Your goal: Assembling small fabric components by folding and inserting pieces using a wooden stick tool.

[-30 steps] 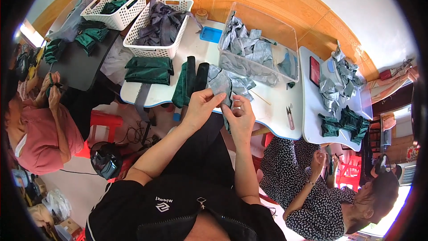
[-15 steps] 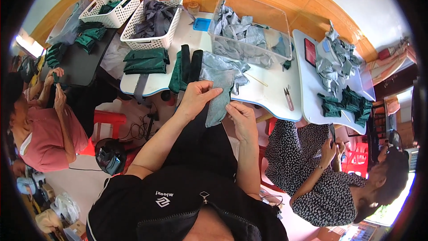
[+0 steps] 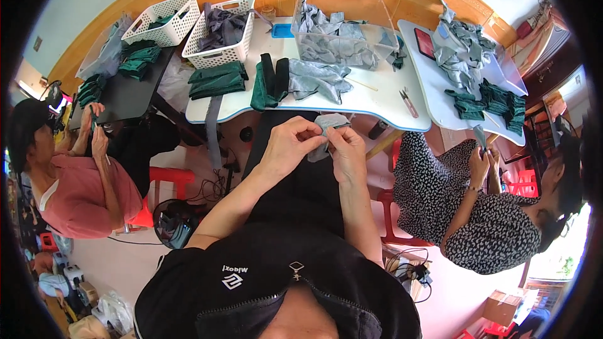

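A small grey-green piece of fabric (image 3: 331, 120) is bunched between my hands, in front of the table's near edge. My left hand (image 3: 290, 145) pinches its left side with thumb and forefinger. From the other side my right hand (image 3: 348, 156) grips the cloth, its fingers close to the left fingertips. Part of the fabric hangs below, half covered by the fingers. Just beyond, pale grey fabric pieces (image 3: 317, 80) lie on the white table (image 3: 377, 102), beside dark green velvet strips (image 3: 269, 81) and a folded green stack (image 3: 218, 80).
A clear plastic bin (image 3: 342, 31) of grey fabric and a white basket (image 3: 221, 31) of dark strips stand behind. Thread snips (image 3: 409, 103) and a thin stick (image 3: 362, 83) lie to the right. Co-workers sit on both sides, one in pink (image 3: 94, 188), one in a patterned dress (image 3: 496, 232).
The fabric, earlier hanging spread out between my hands, is now gathered up and smaller. My hands have come closer together, and the view has shifted slightly.
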Available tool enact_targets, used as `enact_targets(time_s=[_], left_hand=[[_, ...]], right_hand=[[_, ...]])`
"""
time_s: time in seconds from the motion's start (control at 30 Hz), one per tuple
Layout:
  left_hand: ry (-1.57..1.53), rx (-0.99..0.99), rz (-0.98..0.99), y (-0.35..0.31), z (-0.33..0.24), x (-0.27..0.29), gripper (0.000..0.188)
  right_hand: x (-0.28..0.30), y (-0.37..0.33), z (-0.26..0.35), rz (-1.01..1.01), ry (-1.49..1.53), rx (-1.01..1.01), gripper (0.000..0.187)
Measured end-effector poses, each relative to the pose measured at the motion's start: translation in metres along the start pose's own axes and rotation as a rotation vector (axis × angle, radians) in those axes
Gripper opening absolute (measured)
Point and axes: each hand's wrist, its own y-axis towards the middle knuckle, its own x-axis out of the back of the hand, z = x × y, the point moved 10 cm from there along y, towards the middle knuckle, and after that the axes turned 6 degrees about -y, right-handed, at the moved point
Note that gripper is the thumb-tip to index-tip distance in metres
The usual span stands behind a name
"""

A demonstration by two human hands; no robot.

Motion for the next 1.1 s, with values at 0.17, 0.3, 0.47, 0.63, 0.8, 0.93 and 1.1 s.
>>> enact_targets(time_s=[0.17,0.3,0.47,0.63,0.8,0.93,1.1], left_hand=[[-0.325,0.129,0.152,-0.054,0.026,0.019,0.015],[-0.544,0.263,0.098,-0.068,0.046,0.059,0.011],[-0.087,-0.082,0.109,-0.067,0.045,0.073,0.017],[-0.541,0.393,0.019,-0.031,0.164,0.091,0.025],[-0.791,0.587,0.013,0.002,0.171,0.103,0.028],[-0.831,0.555,0.018,0.021,0.184,0.100,0.029],[-0.839,0.651,0.052,0.052,0.203,0.088,0.034]], right_hand=[[-0.027,-0.057,-0.012,0.018,-0.140,-0.033,0.017],[-0.061,-0.063,-0.023,0.101,-0.314,-0.070,0.018],[-0.072,-0.037,-0.028,-0.176,-0.745,0.270,0.014],[-0.087,0.002,-0.067,-0.031,-0.708,0.264,0.032],[-0.096,0.037,-0.105,0.033,-0.413,0.079,0.019],[-0.102,0.061,-0.103,-0.047,-0.494,0.049,0.017],[-0.104,0.105,-0.090,-0.067,-0.641,0.198,0.028]])
